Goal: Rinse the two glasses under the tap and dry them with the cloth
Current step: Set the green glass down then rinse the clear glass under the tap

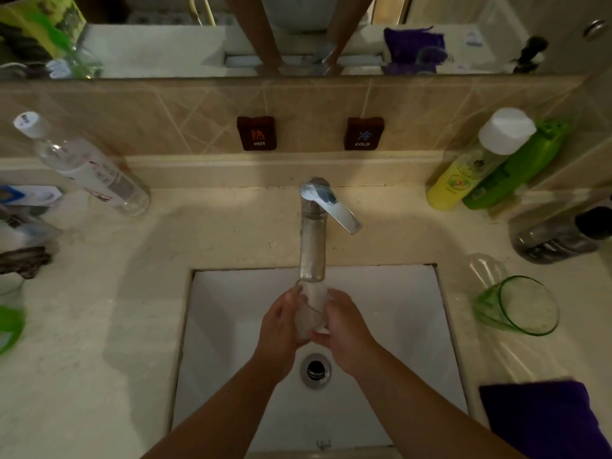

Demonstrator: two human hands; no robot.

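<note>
- Over the sink (414, 326), a clear glass (311, 313) was gripped by both the left hand (281, 329) and right hand (344, 329), under the tap (313, 240).
- On the counter right, a green glass (520, 306) was left beside the purple cloth (546, 422).

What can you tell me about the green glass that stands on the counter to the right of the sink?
The green glass looks like clear glass with a green tint, strongest at the rim and base. It stands upright on the pale stone counter, mouth up, and looks empty. It is right of the white sink, in front of the bottles and behind the purple cloth. No hand touches it.
</note>
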